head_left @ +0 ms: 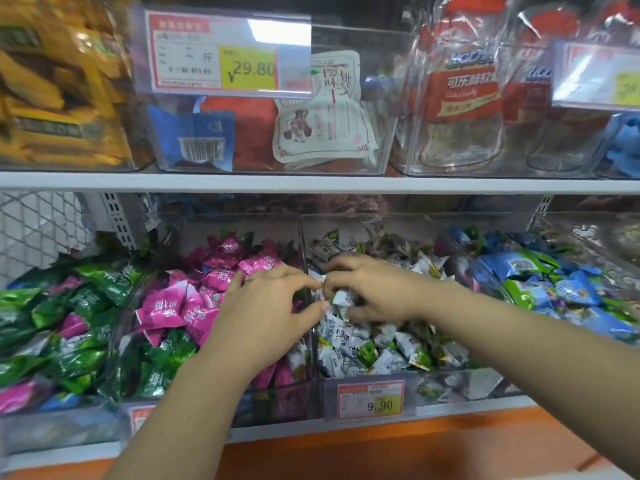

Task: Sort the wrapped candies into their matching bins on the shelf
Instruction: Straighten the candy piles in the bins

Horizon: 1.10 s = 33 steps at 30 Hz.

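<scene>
with my left hand (266, 306) curled toward the divider, pinching i can't tell what, and my right hand (367, 292) at its 3 o'clock clutching a white candy (338, 298), i'd release low into the white bin (485, 382) beneath, clear of the pink bin (277, 400) at 9 o'clock.

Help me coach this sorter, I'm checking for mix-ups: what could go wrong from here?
The right hand grips white candies right at the divider; one could slip into the pink bin. The left hand hovers over pink candies, so the green candies at that bin's front might get overlooked.
</scene>
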Available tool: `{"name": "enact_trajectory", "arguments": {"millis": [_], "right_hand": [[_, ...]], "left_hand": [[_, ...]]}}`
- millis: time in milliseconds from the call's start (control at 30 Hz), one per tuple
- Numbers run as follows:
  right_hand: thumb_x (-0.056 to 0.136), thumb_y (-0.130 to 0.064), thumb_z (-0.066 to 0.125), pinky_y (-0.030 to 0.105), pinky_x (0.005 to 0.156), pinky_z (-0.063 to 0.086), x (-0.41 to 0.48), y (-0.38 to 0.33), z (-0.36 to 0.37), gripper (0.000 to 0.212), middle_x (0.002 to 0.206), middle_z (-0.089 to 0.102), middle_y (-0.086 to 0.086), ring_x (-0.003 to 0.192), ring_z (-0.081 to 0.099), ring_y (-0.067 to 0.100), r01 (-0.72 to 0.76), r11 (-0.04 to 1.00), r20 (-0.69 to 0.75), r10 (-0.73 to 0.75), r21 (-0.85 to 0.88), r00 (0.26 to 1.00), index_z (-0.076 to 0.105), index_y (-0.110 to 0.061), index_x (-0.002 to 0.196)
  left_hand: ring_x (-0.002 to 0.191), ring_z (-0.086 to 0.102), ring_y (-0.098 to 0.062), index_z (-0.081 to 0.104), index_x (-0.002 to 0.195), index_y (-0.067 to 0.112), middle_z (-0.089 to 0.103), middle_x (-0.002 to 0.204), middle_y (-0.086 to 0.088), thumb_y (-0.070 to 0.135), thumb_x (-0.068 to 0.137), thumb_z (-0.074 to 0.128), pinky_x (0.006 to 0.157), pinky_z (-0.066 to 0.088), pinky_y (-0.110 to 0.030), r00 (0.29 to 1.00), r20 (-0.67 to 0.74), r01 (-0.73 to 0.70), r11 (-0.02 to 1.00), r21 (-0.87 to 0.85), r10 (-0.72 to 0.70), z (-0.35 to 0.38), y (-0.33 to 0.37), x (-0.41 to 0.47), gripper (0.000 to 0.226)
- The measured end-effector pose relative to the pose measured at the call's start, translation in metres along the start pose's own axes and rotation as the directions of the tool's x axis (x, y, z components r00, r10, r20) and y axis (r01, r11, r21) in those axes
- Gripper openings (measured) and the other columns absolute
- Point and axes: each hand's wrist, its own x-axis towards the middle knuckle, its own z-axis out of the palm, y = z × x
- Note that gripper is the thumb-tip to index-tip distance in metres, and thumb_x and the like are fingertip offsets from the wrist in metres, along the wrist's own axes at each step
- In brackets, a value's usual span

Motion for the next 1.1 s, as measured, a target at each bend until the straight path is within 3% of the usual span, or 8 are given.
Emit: {"name": "enact_trajectory", "arguments": {"millis": [133,267,433,667,800,867,967,1100], "right_hand": [[0.082,-0.026,0.068,0.036,0.077,0.049,-0.006,0.027,-0.01,0.026,0.119,0.052,0.004,0.092,0.057,0.022,-0.073,0.995,0.041,0.076,-0.073,0.996,0.049,-0.03,0.1],[0.086,-0.025,0.065,0.023,0.066,0.035,-0.02,0.042,-0.016,0.028,0.093,0.05,-0.006,0.085,0.051,0.013,-0.217,0.975,0.035,0.219,-0.053,0.975,0.055,-0.023,0.112],[0.088,-0.032,0.063,0.034,0.083,0.05,-0.018,0.057,-0.015,0.04,0.124,0.051,0.002,0.099,0.056,0.02,-0.352,0.935,-0.001,0.352,0.049,0.936,0.049,-0.022,0.124],[0.083,-0.041,0.068,0.032,0.094,0.044,-0.013,0.047,-0.028,0.063,0.137,0.047,0.003,0.112,0.052,0.02,-0.371,0.919,0.042,0.368,0.136,0.929,0.039,-0.027,0.137],[0.08,-0.043,0.07,0.034,0.11,0.031,-0.015,0.006,-0.028,0.065,0.147,0.041,-0.005,0.133,0.039,0.017,-0.168,0.981,-0.012,0.17,0.099,0.985,0.042,-0.034,0.138],[0.08,-0.043,0.069,0.044,0.115,0.021,-0.01,-0.008,-0.013,0.061,0.152,0.031,-0.002,0.14,0.025,0.02,-0.055,0.998,0.087,0.052,0.037,0.995,0.045,-0.036,0.136],[0.086,-0.035,0.065,0.052,0.115,0.017,-0.004,-0.002,0.008,0.06,0.157,0.018,0.002,0.143,0.015,0.025,-0.086,0.992,0.201,0.104,-0.096,0.974,0.037,-0.042,0.139],[0.086,-0.023,0.066,0.043,0.098,0.041,0.003,0.008,0.011,0.048,0.137,0.043,0.002,0.125,0.037,0.025,-0.086,0.991,0.069,0.093,-0.101,0.993,0.049,-0.033,0.129]], "left_hand": [[0.129,0.039,-0.009,0.052,0.125,0.044,0.044,0.138,0.021,0.064,0.087,0.043,0.114,0.02,-0.048,1.0,0.013,0.001,1.0,-0.007,0.0,0.001,-0.003,0.001,0.044],[0.128,0.039,-0.009,0.053,0.125,0.044,0.044,0.138,0.022,0.063,0.087,0.043,0.114,0.021,-0.048,1.0,0.012,0.005,1.0,-0.017,-0.004,0.001,-0.002,0.001,0.044],[0.126,0.041,-0.009,0.054,0.124,0.043,0.046,0.136,0.021,0.062,0.087,0.046,0.113,0.022,-0.048,1.0,0.003,0.005,0.999,-0.034,-0.005,0.0,-0.001,0.001,0.043],[0.127,0.041,-0.009,0.053,0.124,0.043,0.045,0.138,0.019,0.062,0.087,0.045,0.114,0.02,-0.049,1.0,0.019,0.004,1.0,-0.022,-0.003,0.0,-0.003,0.002,0.042],[0.126,0.042,-0.01,0.054,0.123,0.044,0.046,0.137,0.019,0.061,0.087,0.047,0.114,0.021,-0.049,1.0,0.01,-0.006,1.0,-0.029,0.006,0.001,-0.003,0.003,0.041],[0.126,0.043,-0.01,0.054,0.122,0.044,0.047,0.136,0.019,0.061,0.087,0.047,0.113,0.022,-0.049,1.0,0.004,-0.009,1.0,-0.028,0.009,0.001,-0.004,0.003,0.04],[0.127,0.042,-0.01,0.054,0.123,0.045,0.047,0.137,0.019,0.062,0.087,0.045,0.113,0.023,-0.048,1.0,0.006,-0.015,1.0,-0.02,0.015,0.002,-0.004,0.003,0.041],[0.128,0.041,-0.01,0.052,0.126,0.045,0.045,0.138,0.019,0.064,0.086,0.043,0.113,0.023,-0.048,1.0,0.016,-0.013,1.0,-0.012,0.013,0.002,-0.005,0.003,0.045]]}}
